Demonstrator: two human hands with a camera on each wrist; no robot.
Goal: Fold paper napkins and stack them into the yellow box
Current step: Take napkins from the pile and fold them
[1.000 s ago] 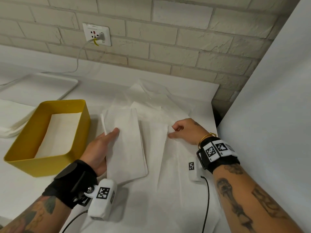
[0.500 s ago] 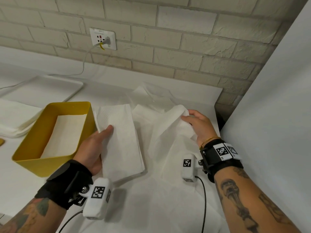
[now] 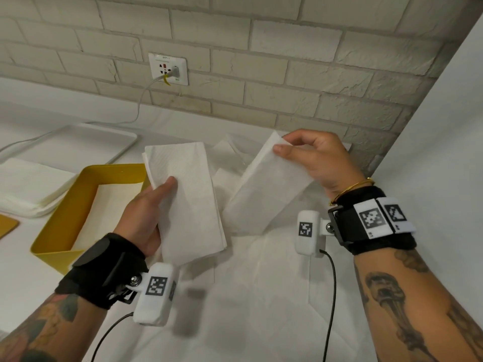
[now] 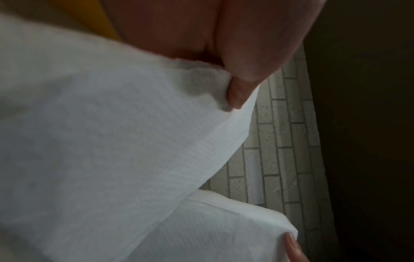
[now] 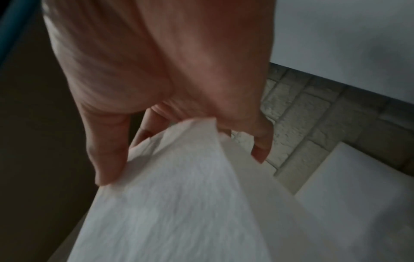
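Note:
My left hand (image 3: 154, 202) holds a folded white napkin (image 3: 188, 199) lifted off the table, thumb on top, just right of the yellow box (image 3: 68, 218). In the left wrist view the thumb (image 4: 244, 70) presses on the folded napkin (image 4: 112, 141). The box has a folded napkin (image 3: 104, 207) lying flat inside. My right hand (image 3: 295, 150) pinches the top corner of a second napkin (image 3: 264, 192), raised above the pile. In the right wrist view the fingers (image 5: 107, 159) pinch that second napkin (image 5: 168, 195).
Unfolded napkins (image 3: 261, 283) cover the table under both hands. A white tray (image 3: 86, 142) and a stack of napkins (image 3: 28, 184) lie at the left behind the box. A brick wall (image 3: 287, 74) with a socket (image 3: 168, 69) stands at the back, a white panel (image 3: 444, 152) at the right.
Both hands have risen off the table. The left lifted the folded napkin up beside the box. The right picked up a second napkin by its corner and raised it.

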